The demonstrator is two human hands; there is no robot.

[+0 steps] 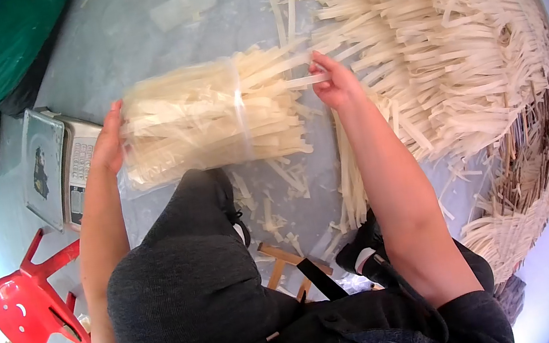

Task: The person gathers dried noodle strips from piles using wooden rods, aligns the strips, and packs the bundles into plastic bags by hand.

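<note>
A clear plastic bag (189, 131) packed with long, flat, cream-coloured dry strips lies sideways in front of me, by my knee. My left hand (110, 140) grips its left end, with part of the fingers hidden. Strip ends stick out of the bag's right end. My right hand (335, 80) is closed in a pinch on pale flat strips (307, 81) at that end. Just beyond this hand rises a big heap of the same strips (442, 51).
A weighing scale (80, 159) stands left of the bag, with green sacks (4, 49) behind it. A red plastic stool (26, 304) is at lower left. Loose strips (271, 219) litter the grey floor (116, 35), and a wooden frame (278, 264) shows below my legs.
</note>
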